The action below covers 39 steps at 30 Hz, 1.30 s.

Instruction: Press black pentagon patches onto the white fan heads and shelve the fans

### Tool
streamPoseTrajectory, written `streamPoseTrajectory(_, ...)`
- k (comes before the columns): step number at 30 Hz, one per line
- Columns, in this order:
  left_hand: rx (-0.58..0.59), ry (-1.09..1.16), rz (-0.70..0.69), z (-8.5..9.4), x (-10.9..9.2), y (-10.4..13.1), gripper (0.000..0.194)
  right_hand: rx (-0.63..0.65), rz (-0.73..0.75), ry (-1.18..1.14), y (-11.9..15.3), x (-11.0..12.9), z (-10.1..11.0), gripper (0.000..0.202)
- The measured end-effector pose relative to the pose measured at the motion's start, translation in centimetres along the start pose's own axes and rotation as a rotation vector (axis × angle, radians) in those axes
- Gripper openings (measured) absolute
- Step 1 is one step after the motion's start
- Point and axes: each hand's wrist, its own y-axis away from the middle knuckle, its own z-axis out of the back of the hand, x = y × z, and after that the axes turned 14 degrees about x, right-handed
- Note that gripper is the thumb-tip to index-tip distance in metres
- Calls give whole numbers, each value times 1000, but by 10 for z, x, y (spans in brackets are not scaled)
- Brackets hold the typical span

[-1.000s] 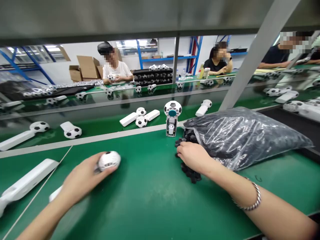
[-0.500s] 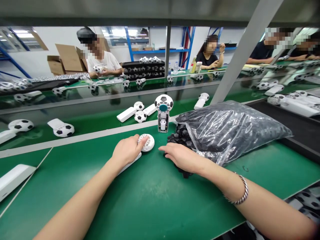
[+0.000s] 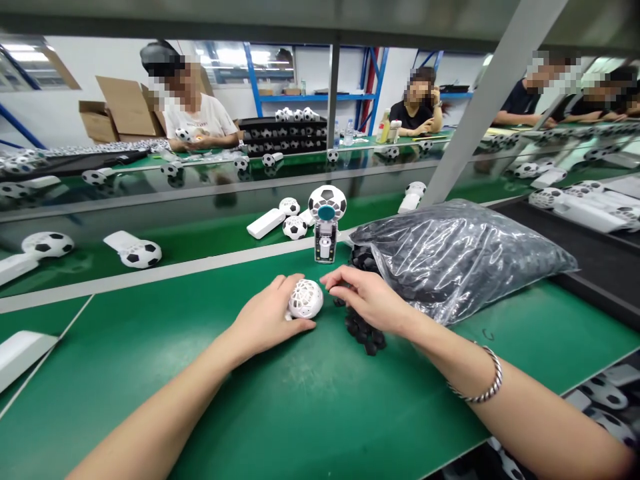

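Note:
My left hand [image 3: 273,313] is wrapped around the round white head of a handheld fan [image 3: 306,299], its openwork face turned up and its handle mostly hidden under the hand. Close to the right side of that head, my right hand [image 3: 363,297] has thumb and forefinger together; whatever is between the tips is too small to make out. Beneath the right hand lies a spread of small black plastic pieces [image 3: 367,333]. More of them fill a clear plastic bag [image 3: 465,257], whose mouth opens toward the hands. A football-patterned fan [image 3: 326,223] stands upright behind, its handle's inside exposed.
Beyond the green worktop [image 3: 240,413] runs a conveyor belt [image 3: 215,240] carrying several football-patterned fans. A black tray [image 3: 550,233] stands at right, and a slanted grey post [image 3: 475,107] rises behind the bag. A white part [image 3: 23,357] lies at left. Several people sit across the line.
My left hand has shifted right with the fan, turning its openwork face upward. My right hand has lifted off the black pieces, its fingertips now beside the fan head. Fans on the belt have moved right.

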Motion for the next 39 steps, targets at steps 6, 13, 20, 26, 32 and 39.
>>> streamPoseTrajectory(6, -25, 56, 52, -3, -3, -1, 72, -53, 33, -53, 1, 6, -7, 6)
streamPoseTrajectory(13, -31, 98, 45, -4, -2, -2, 71, 31, 79, -8, 2, 13, -15, 11)
streamPoseTrajectory(20, -18, 194, -54, -1, 2, -3, 82, -8, 61, 25, 2, 10, -25, 8)
streamPoseTrajectory(26, -26, 181, -60, 0, 4, -3, 78, -48, 72, 115, 0, 10, -34, 4)
streamPoseTrajectory(32, -55, 171, -81, 1, 0, -3, 64, -172, 55, 42, -5, 4, -38, 21)
streamPoseTrajectory(39, -56, 200, -63, 3, -7, -2, 58, -11, 8, -123, -8, -1, -34, 41)
